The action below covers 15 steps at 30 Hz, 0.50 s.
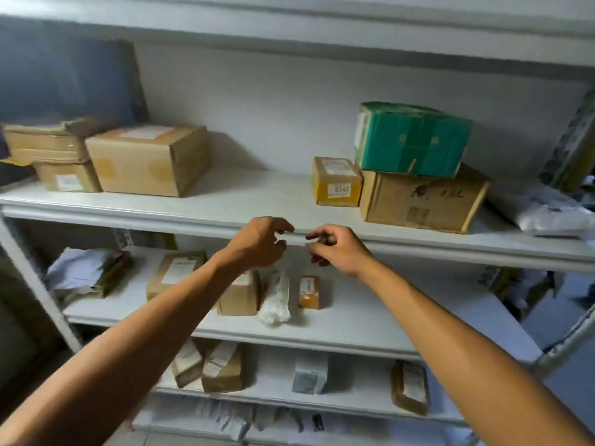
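Note:
Both my hands are raised in front of the front lip of the white middle shelf (pixel 418 249), close together with fingertips almost meeting. My left hand (pixel 260 243) has loosely curled fingers, thumb and forefinger apart, and nothing visible between them. On my right hand (pixel 338 249) the fingers curl inward with the thumb near the forefinger; whether it pinches something small is unclear. Neither hand touches a parcel.
On the middle shelf are brown boxes at the left (pixel 148 159), a small yellow box labelled 0346 (pixel 336 183), a green box (pixel 412 140) stacked on a brown carton (pixel 421 204), and a white bag (pixel 547 214). The lower shelves hold small parcels, including a white wrapped roll (pixel 275 300) and a small orange box (pixel 309 292).

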{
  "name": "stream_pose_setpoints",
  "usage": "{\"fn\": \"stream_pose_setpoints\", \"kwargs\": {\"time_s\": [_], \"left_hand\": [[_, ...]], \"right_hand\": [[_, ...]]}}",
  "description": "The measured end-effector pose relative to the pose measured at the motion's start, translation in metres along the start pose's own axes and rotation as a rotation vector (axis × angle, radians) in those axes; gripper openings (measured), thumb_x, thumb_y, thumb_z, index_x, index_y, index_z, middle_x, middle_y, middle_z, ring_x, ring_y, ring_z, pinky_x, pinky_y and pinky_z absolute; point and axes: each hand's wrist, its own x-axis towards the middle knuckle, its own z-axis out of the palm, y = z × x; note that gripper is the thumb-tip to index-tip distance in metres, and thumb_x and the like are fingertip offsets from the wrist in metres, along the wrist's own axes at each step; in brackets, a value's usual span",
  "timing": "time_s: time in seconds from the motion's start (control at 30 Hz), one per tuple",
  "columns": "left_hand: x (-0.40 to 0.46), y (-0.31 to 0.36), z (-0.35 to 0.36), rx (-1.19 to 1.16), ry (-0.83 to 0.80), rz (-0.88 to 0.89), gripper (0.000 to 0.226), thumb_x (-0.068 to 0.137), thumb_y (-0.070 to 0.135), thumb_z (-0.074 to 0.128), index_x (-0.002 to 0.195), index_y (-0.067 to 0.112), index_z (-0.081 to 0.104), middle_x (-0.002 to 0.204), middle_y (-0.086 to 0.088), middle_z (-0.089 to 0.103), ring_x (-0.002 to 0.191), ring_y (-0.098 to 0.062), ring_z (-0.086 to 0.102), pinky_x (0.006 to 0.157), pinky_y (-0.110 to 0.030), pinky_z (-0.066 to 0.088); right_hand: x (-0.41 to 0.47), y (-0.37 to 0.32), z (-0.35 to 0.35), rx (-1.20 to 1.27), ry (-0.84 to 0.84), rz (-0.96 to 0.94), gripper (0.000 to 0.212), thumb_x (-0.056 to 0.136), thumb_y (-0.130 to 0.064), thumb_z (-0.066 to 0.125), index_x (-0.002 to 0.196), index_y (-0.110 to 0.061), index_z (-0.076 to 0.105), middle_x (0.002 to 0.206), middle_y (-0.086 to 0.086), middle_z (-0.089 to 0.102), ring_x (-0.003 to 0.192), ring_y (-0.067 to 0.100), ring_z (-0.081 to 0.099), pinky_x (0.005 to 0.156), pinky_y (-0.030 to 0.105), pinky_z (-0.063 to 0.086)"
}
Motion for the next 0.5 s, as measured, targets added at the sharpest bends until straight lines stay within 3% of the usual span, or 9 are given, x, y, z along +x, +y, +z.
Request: {"fn": "stream_pose_setpoints", "kwargs": {"time_s": [0.27,0.37,0.5], "left_hand": [[-0.037,-0.097,-0.084,0.047,0.221,-0.138,0.032,0.092,0.011,0.065,0.122,0.02,0.07,0.119,-0.003,0.071,0.093,-0.018,0.07,0.088,-0.036,0.058],[-0.035,-0.136,-0.111,0.055,0.269,-0.154,0.031,0.094,0.015,0.065,0.124,0.024,0.069,0.123,0.0,0.07,0.099,-0.015,0.069,0.086,-0.031,0.057],[-0.029,-0.191,-0.149,0.009,0.373,-0.172,0.035,0.095,0.018,0.067,0.13,0.021,0.064,0.135,-0.004,0.06,0.112,-0.017,0.061,0.092,-0.03,0.053]], "right_hand": [[0.065,-0.079,0.095,0.075,-0.178,-0.161,0.013,0.093,-0.01,0.07,0.104,-0.018,0.068,0.093,0.01,0.073,0.087,0.026,0.076,0.086,0.042,0.062],[0.089,-0.101,0.135,0.071,-0.184,-0.197,0.015,0.093,-0.01,0.07,0.108,-0.013,0.067,0.093,0.01,0.072,0.089,0.027,0.075,0.086,0.041,0.062],[0.135,-0.122,0.181,0.011,-0.116,-0.228,0.017,0.093,-0.016,0.071,0.109,-0.02,0.068,0.097,0.005,0.073,0.088,0.02,0.074,0.084,0.036,0.062]]}}
